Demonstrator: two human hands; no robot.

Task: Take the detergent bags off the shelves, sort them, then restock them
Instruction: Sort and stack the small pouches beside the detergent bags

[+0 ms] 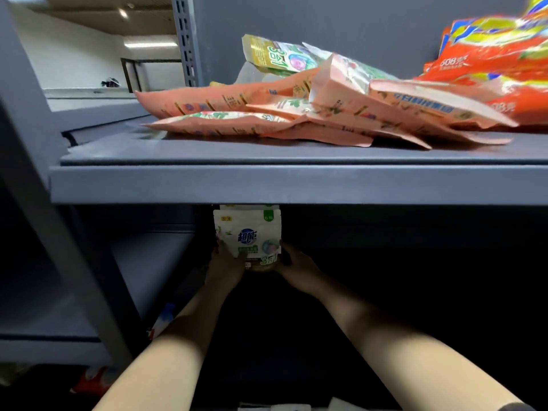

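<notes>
Holding an upright white detergent pouch (247, 232) between left hand (225, 266) and right hand (298, 266) on the dark lower shelf; pink bags (237, 99) above look unsorted.

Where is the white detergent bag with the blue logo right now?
In the head view the white detergent bag stands upright in the dark lower shelf bay, just under the grey shelf edge, held between the left hand and right hand.
</notes>
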